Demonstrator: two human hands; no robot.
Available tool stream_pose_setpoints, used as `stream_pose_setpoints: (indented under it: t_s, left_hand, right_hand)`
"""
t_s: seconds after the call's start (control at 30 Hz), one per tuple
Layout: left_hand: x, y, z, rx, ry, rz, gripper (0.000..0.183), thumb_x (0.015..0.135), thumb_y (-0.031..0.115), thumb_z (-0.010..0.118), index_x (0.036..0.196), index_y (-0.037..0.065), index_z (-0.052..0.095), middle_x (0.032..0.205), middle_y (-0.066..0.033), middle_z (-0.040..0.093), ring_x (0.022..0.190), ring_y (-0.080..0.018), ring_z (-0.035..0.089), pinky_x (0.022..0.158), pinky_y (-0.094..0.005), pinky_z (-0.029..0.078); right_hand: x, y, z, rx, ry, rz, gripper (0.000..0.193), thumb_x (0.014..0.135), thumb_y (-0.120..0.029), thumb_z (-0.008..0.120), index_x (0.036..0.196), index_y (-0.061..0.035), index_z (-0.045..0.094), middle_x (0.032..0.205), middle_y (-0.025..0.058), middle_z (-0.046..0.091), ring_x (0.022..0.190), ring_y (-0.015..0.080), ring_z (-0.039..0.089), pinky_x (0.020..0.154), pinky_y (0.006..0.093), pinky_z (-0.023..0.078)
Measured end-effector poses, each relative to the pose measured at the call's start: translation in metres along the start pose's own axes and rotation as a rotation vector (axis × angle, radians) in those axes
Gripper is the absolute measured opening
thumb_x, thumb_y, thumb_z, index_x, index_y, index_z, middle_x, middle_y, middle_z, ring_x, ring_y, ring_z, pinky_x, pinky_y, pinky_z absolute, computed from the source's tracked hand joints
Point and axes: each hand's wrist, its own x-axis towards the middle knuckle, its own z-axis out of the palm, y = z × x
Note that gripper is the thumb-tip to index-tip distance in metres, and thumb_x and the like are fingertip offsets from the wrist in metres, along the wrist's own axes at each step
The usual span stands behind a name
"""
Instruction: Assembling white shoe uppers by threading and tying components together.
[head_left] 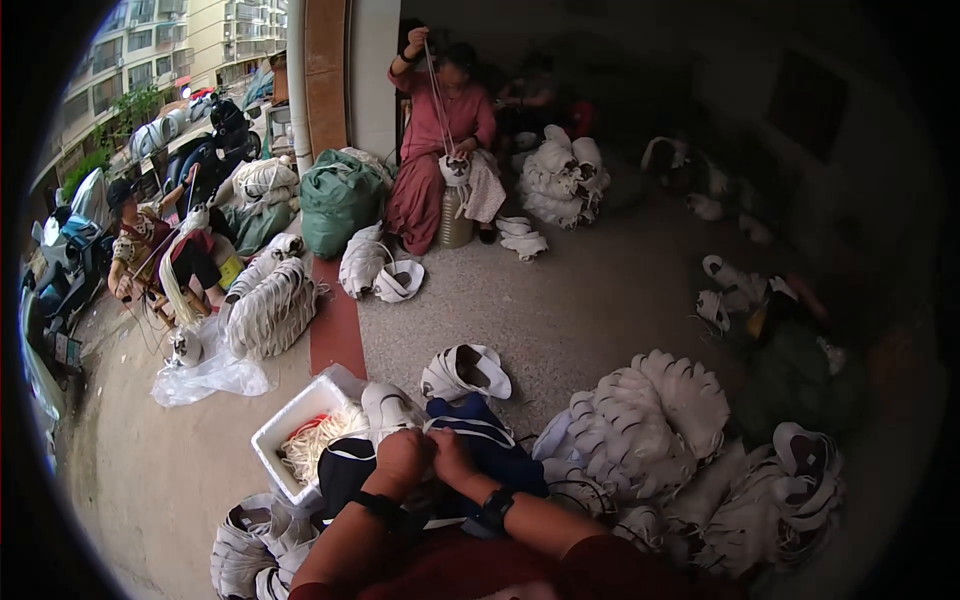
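Note:
My left hand [403,458] and my right hand [453,458] are close together over my lap, both with fingers closed. A white shoelace [468,432] runs between them and trails out to either side. Just beyond my left hand is a white shoe upper [388,408], partly covered by the lace and my hands. Dark blue cloth [500,462] lies under my hands. My fingertips and the exact spot they grip are hidden by the backs of my hands.
Left of my hands, a white foam box [268,440] holds loose cream laces [322,442]. A single upper [468,372] lies ahead; stacked white uppers [640,425] crowd my right, more [250,545] my left. Two people [440,130] [150,240] work farther off, near a green sack [340,205].

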Motion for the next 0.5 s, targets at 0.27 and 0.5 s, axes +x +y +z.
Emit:
stream_pose_setpoints:
  t_s: [0.27,0.5]
  left_hand:
    - [-0.069,-0.055,-0.027,-1.02,-0.122,-0.322,0.015,0.077,0.009,0.063,0.064,0.003,0.057,0.058,-0.0053,0.06,0.047,-0.0143,0.054,0.044,-0.0255,0.04]
    - [-0.056,-0.082,0.002,-1.491,-0.054,-0.455,0.013,0.082,0.009,0.062,0.072,0.007,0.054,0.06,0.0006,0.053,0.048,-0.0069,0.047,0.043,-0.0205,0.037]
  right_hand:
    - [0.001,-0.038,-0.016,-0.128,0.153,-0.189,0.007,0.072,-0.011,0.057,0.07,-0.0042,0.056,0.069,0.0158,0.056,0.071,0.0337,0.057,0.063,0.0413,0.046]
    - [0.014,-0.039,0.019,-0.31,-0.303,-0.506,0.013,0.075,-0.013,0.053,0.064,-0.009,0.058,0.065,0.0121,0.056,0.069,0.0292,0.057,0.065,0.0421,0.044]
